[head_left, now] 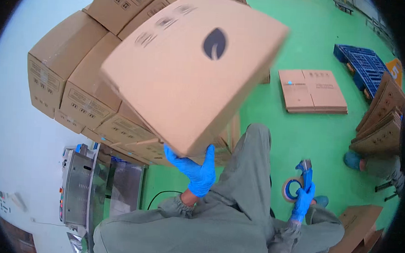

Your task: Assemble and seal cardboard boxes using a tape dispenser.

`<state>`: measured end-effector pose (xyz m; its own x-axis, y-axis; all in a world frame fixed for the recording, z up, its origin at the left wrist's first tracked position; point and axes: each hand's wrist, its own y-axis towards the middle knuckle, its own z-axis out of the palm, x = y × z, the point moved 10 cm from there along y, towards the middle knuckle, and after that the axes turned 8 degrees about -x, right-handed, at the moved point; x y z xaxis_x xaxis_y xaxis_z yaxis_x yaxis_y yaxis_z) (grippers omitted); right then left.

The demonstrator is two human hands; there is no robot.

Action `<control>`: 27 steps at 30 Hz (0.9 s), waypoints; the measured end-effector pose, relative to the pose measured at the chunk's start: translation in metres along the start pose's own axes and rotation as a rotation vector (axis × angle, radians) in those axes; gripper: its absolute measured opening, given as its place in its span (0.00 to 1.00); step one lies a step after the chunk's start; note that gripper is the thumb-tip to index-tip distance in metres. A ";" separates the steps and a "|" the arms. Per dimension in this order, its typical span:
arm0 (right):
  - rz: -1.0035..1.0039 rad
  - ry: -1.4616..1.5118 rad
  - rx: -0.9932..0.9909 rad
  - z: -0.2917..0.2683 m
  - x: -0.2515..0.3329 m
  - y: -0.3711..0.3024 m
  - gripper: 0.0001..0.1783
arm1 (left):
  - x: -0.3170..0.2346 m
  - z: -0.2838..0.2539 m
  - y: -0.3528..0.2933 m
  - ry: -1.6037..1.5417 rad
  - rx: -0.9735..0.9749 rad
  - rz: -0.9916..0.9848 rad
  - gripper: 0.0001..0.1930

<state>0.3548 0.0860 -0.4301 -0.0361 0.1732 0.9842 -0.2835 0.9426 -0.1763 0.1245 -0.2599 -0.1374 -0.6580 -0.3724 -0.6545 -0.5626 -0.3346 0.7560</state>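
A large brown cardboard box (pixel 172 88) with a dark leaf mark is tilted up in front of me, its edges slightly blurred. My left hand (pixel 197 174), in a blue glove, grips its near lower corner, thumb and fingers spread around it. Lower right, my right hand (pixel 303 203), also blue-gloved, is closed around the handle of a blue tape dispenser (pixel 306 171). A roll of tan tape (pixel 286 189) sits on the dispenser. The right hand is well apart from the box.
Stacked cardboard boxes (pixel 56 41) rise at left and behind the held one. A metal machine (pixel 78 184) stands lower left. Flat cartons (pixel 314 86) lie on the green floor, near a blue pallet (pixel 363 66). At right are upright folded cartons (pixel 379 117) and another person's leg (pixel 383 170).
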 end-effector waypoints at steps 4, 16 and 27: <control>0.083 -0.047 -0.016 -0.012 -0.019 -0.003 0.25 | 0.069 0.002 -0.035 0.175 0.061 -0.033 0.45; 0.055 0.023 -0.184 -0.049 -0.003 -0.011 0.20 | 0.178 0.036 -0.039 0.224 0.087 -0.199 0.26; 0.184 -0.058 -0.301 -0.090 -0.039 -0.015 0.20 | 0.345 0.055 -0.115 0.827 1.468 0.321 0.25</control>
<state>0.4464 0.0907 -0.4676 -0.1171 0.3398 0.9332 0.0279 0.9404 -0.3389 -0.0654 -0.3027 -0.4493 -0.6792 -0.7329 0.0397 -0.7331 0.6747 -0.0854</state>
